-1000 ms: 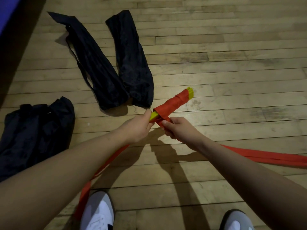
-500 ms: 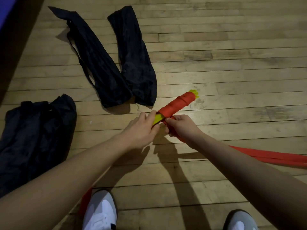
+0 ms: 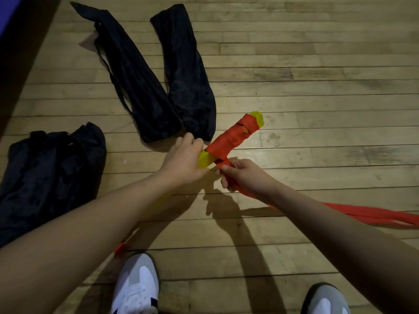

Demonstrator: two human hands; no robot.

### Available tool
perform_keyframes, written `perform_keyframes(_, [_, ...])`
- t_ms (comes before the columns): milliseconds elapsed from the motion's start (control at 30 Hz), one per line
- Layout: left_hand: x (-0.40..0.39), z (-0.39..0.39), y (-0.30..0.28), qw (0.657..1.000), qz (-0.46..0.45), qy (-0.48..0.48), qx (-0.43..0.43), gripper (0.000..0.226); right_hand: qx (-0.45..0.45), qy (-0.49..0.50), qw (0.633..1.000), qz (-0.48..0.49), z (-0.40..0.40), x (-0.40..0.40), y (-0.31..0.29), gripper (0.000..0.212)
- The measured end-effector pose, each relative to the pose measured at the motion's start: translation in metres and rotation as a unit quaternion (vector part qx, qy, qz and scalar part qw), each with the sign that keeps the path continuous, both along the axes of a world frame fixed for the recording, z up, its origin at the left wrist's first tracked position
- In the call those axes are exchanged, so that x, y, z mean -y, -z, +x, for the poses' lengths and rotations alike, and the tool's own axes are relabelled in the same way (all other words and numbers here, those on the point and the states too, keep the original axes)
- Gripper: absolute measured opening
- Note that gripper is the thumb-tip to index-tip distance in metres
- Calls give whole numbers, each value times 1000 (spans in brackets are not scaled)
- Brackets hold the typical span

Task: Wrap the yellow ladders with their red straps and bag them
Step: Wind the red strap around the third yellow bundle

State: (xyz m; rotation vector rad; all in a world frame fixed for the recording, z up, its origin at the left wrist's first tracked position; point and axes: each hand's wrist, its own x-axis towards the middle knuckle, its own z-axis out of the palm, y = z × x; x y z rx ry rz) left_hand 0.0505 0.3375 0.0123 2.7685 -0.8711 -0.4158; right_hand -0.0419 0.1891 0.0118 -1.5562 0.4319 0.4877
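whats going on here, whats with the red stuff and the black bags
A person is standing on a wooden floor, binding a folded yellow ladder with its red strap. The left hand grips the bare yellow end, while the right hand pinches the strap close to the bundle; the rest of the strap trails off across the floor to the right. Most of the bundle is wrapped, with yellow showing at both ends. Three black bags lie on the floor, and the bundle is not in one yet.
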Motion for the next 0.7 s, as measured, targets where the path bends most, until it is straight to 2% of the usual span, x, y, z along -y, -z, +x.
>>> perform_keyframes(67, [3, -2, 1, 999, -16, -9, -33, 40, 2, 11, 1000, 0, 1, 0, 0, 23])
perform_keyframes(167, [7, -6, 2, 989, -27, -62, -129, 38, 4, 22, 1000, 0, 0, -1, 1, 24])
perform_keyframes(233, [9, -11, 5, 987, -15, -63, -150, 40, 4, 23, 1000, -4, -3, -3, 1, 25])
perform_keyframes(533, [17, -20, 2, 997, 5, -49, -62, 28, 32, 47, 998, -24, -1, -4, -9, 27])
perform_keyframes(700, [17, -23, 0, 999, 38, -22, -15, 42, 9, 118, 993, -3, 1, -6, -6, 26])
